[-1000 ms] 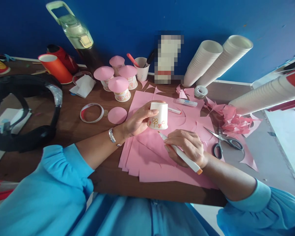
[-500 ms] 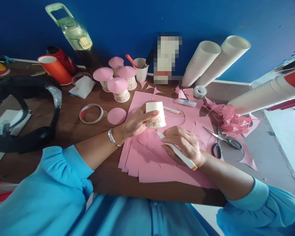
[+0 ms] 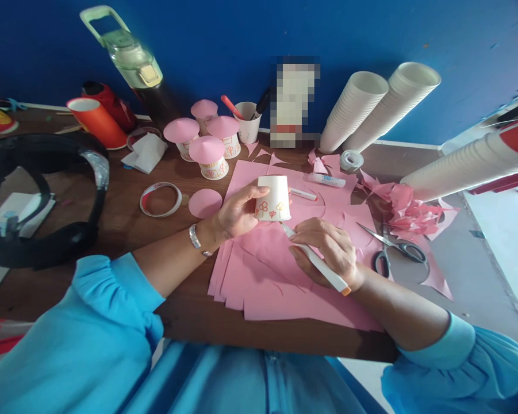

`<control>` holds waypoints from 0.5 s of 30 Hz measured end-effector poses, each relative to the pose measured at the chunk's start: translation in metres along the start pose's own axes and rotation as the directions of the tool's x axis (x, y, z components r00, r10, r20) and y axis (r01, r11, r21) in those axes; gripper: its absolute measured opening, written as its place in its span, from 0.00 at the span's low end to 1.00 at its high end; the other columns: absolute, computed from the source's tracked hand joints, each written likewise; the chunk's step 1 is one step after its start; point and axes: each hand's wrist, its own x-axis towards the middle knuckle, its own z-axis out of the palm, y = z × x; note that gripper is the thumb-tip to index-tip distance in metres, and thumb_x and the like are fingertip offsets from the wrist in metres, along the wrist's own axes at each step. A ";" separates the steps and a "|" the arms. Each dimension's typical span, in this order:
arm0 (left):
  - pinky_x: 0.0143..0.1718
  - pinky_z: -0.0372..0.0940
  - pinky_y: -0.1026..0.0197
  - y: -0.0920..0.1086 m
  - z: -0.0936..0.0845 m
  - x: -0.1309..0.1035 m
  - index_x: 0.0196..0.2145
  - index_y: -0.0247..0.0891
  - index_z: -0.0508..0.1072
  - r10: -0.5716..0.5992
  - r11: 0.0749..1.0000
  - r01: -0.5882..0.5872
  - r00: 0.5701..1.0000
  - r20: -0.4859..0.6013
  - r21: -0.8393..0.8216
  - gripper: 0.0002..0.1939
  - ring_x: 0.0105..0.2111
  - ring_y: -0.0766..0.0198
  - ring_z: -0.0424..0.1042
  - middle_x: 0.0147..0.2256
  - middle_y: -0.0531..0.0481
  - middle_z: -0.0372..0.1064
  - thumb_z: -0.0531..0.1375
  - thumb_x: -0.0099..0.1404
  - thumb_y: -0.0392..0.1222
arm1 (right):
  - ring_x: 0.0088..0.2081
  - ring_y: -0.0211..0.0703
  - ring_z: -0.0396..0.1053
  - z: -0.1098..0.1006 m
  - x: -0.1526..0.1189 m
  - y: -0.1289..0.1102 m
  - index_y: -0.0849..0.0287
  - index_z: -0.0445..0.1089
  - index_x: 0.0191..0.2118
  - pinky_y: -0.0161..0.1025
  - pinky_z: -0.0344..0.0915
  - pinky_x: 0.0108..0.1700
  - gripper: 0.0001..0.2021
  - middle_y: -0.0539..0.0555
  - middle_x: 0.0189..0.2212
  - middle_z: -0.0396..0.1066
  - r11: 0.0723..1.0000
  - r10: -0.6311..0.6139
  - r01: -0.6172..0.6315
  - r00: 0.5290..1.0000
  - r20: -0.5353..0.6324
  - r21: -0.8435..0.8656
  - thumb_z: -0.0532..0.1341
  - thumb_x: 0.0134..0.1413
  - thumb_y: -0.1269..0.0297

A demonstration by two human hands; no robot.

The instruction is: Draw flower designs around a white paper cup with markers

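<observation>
My left hand (image 3: 241, 211) is closed around a white paper cup (image 3: 274, 195), held upside down above the pink sheets (image 3: 267, 276). Red and yellow flowers are drawn along the cup's rim. In my right hand (image 3: 327, 247) is a white marker (image 3: 323, 270) with an orange end cap; its tip is close under the cup's rim, and I cannot tell whether it touches. Behind my left hand stand several small cups with pink cone tops (image 3: 207, 150). A flat pink disc (image 3: 205, 203) lies left of the cup.
Scissors (image 3: 399, 247) and pink scraps (image 3: 414, 213) lie to the right. White cup stacks (image 3: 353, 109) stand at the back. A tape roll (image 3: 160, 199), a tall bottle (image 3: 138, 69) and a black headband device (image 3: 43, 253) are on the left.
The cup has turned in my left hand, showing a yellow flower, and the thumb has shifted left and up. My right hand has moved slightly right and up with the marker.
</observation>
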 end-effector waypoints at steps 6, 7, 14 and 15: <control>0.43 0.74 0.53 -0.001 0.003 0.000 0.53 0.37 0.79 -0.055 0.997 0.056 0.998 0.009 -0.045 0.25 0.44 0.52 0.79 0.45 0.42 0.80 0.71 0.63 0.53 | 0.32 0.45 0.77 0.000 -0.001 0.000 0.55 0.72 0.52 0.41 0.77 0.32 0.13 0.51 0.33 0.77 1.000 0.013 -0.013 1.000 0.009 -0.001 0.64 0.65 0.75; 0.42 0.74 0.53 0.000 0.004 -0.001 0.54 0.38 0.79 -0.055 0.998 0.055 0.998 0.014 -0.041 0.26 0.43 0.52 0.79 0.45 0.42 0.80 0.71 0.62 0.53 | 0.32 0.45 0.77 0.000 -0.001 0.000 0.55 0.71 0.51 0.41 0.78 0.32 0.12 0.51 0.32 0.77 1.000 0.010 -0.010 1.000 0.007 -0.006 0.64 0.65 0.75; 0.41 0.75 0.53 0.002 0.008 -0.001 0.60 0.41 0.77 -0.041 0.999 0.041 0.999 0.022 -0.011 0.30 0.43 0.51 0.79 0.47 0.42 0.80 0.70 0.63 0.52 | 0.30 0.43 0.77 0.001 0.002 -0.002 0.55 0.70 0.49 0.40 0.78 0.31 0.08 0.51 0.31 0.76 1.000 0.001 -0.001 1.000 0.017 -0.007 0.63 0.68 0.74; 0.41 0.75 0.52 0.002 0.007 -0.001 0.61 0.41 0.77 -0.037 0.999 0.038 0.999 0.031 -0.007 0.30 0.44 0.50 0.79 0.48 0.42 0.80 0.70 0.63 0.52 | 0.30 0.43 0.77 0.001 0.002 -0.002 0.55 0.70 0.49 0.40 0.78 0.31 0.08 0.51 0.31 0.76 1.000 0.004 -0.004 1.000 0.020 -0.011 0.63 0.68 0.74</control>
